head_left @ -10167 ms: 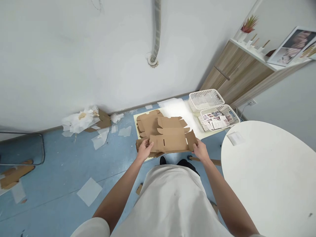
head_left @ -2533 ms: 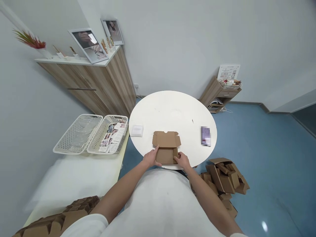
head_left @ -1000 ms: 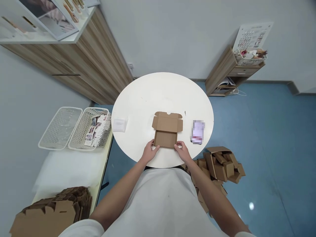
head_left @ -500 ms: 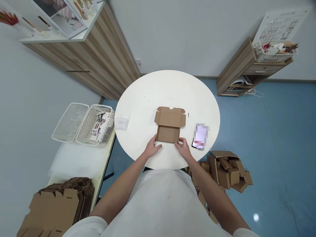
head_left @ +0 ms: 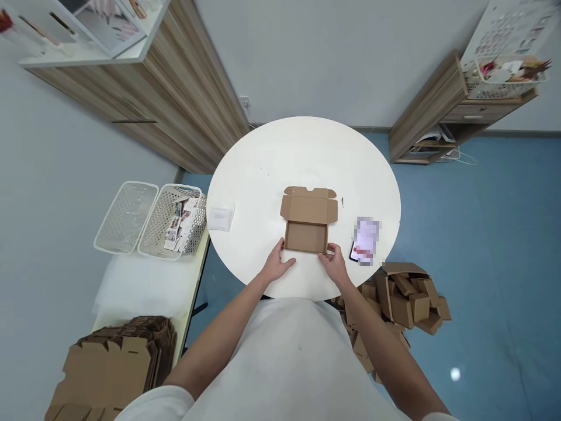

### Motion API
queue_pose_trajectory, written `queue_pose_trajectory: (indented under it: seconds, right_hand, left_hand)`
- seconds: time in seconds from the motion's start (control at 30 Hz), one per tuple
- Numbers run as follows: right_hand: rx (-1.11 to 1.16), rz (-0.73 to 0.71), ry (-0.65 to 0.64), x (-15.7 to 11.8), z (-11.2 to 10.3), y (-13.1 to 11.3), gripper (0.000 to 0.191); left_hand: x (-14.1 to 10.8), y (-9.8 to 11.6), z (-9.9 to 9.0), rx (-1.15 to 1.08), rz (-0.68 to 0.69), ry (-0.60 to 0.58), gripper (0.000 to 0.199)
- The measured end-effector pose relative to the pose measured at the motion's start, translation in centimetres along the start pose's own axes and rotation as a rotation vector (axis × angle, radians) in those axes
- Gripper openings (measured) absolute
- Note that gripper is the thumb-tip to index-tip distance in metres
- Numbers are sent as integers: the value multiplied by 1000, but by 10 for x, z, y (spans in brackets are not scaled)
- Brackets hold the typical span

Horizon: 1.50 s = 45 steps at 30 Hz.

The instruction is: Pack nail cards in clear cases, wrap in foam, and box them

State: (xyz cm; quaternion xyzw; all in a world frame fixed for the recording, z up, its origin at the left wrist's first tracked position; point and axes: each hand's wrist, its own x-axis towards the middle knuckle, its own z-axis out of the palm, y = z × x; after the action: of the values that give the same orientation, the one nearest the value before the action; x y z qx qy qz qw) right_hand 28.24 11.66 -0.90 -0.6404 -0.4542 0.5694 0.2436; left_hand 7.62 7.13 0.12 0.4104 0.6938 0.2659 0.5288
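An open brown cardboard box (head_left: 307,237) lies on the round white table (head_left: 302,146), its lid (head_left: 309,209) folded back away from me with side flaps spread. At the box's near left corner is my left hand (head_left: 277,263), fingers along the side and thumb stretched out over the table. My right hand (head_left: 333,263) has its fingers and thumb on the near right corner, pinching it. The inside of the box shows bare cardboard.
A phone (head_left: 364,241), partly pixelated, lies right of the box; a white packet (head_left: 220,218) lies at the table's left edge. White baskets (head_left: 169,225) and stacked flat cardboard (head_left: 105,368) are on the left side table. A carton of small boxes (head_left: 407,295) stands at lower right.
The view has shifted slightly, so the table, box and hands appear a little further right. My hands keep nearly the same place at the box's near corners.
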Motion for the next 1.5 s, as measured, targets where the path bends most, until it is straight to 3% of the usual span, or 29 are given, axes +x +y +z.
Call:
queue_pose_trajectory:
  seconds: [0.17, 0.27, 0.37, 0.5, 0.6, 0.73, 0.87, 1.07, 1.5]
  right_hand:
    - [-215, -172, 369, -16, 11, -1, 53]
    - [-256, -349, 426, -24, 37, -17, 48]
    - [-344, -420, 206, -27, 82, -45, 38]
    - [-449, -298, -144, -22, 158, -75, 36]
    - [-431, -139, -244, -13, 208, -86, 41]
    - [-304, -24, -285, -1, 251, -99, 51]
    - [-148, 31, -305, 8, 276, -117, 53]
    - [-67, 85, -271, 17, 294, -126, 54]
    - [49, 79, -319, 33, 290, -111, 51]
  left_hand:
    - [-8, -9, -23, -13, 31, -9, 82]
    - [-12, -19, -55, 11, 44, 48, 71]
    - [-12, -31, -98, 71, 68, 186, 56]
    - [-6, -50, -159, 181, 132, 415, 50]
    - [5, -62, -199, 168, 91, 488, 55]
    - [27, -71, -234, 131, 66, 421, 54]
    - [44, -74, -245, 105, 91, 321, 52]
    - [53, -79, -245, 92, 111, 239, 49]
    - [59, -85, -248, -144, 9, 148, 48]
